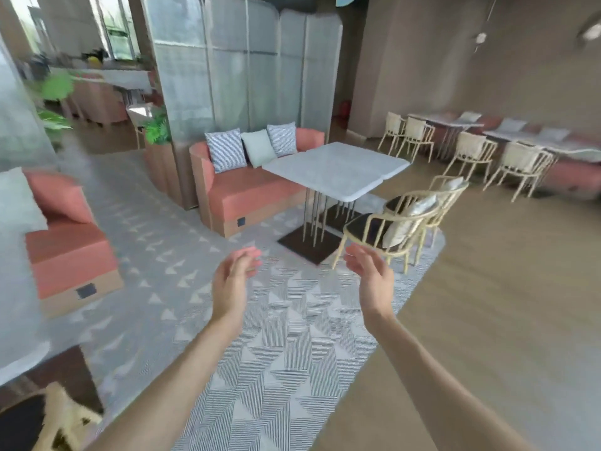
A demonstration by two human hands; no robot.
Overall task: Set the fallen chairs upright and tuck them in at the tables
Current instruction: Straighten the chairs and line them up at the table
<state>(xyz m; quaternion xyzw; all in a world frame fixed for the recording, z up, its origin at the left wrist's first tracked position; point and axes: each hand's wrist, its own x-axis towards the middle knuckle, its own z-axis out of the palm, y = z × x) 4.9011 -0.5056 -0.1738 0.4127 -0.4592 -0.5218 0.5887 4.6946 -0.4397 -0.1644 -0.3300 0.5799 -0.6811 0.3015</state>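
A cream-framed, dark-seated chair (48,421) is cut off at the lower-left corner, near the left forearm — its shape smeared; the far-left green plant (58,86) is blurred.

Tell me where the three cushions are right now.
In the head view, the three cushions lean in a row on the pink sofa, left of the marble table.

Lots of coral and grey in front of you.
Your sofa (247,193) is coral with striped blue-white cushions (225,150), the table (335,169) has a pale grey marbled top, the chairs (393,222) are cream with dark seats, and the rug (260,336) shows grey-white striped triangles.
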